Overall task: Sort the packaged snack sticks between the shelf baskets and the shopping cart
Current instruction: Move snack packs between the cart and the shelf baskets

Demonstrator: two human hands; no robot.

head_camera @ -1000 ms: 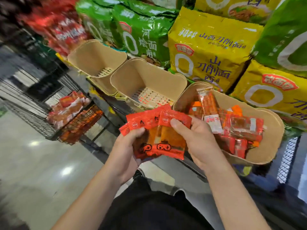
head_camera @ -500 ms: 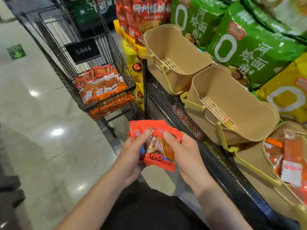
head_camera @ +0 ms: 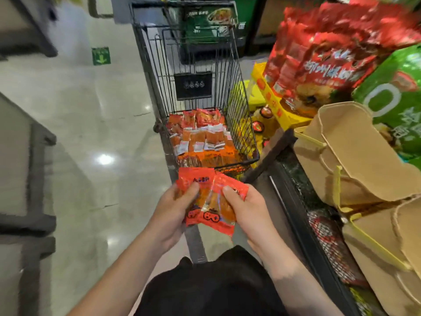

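Both my hands hold a small fan of red-orange snack packets (head_camera: 210, 202) in front of my chest. My left hand (head_camera: 173, 209) grips the left side with its thumb on top, and my right hand (head_camera: 247, 212) pinches the right side. Just beyond them stands a black wire shopping cart (head_camera: 241, 124), with several orange and red snack packets (head_camera: 200, 135) lying on its floor. Two tan shelf baskets (head_camera: 355, 160) with yellow handles sit on the shelf at my right; their insides are hidden from here.
Large red noodle bags (head_camera: 328, 55) and green noodle bags (head_camera: 396, 103) are stacked behind the baskets. A black wire shelf edge (head_camera: 293, 201) runs along my right side. Glossy tiled floor (head_camera: 91, 133) spreads to the left, with a dark fixture (head_camera: 29, 179) at the far left.
My view has swung left, away from the filled basket and onto the cart. The hands keep hold of the same packets and now sit right before the cart's near edge.
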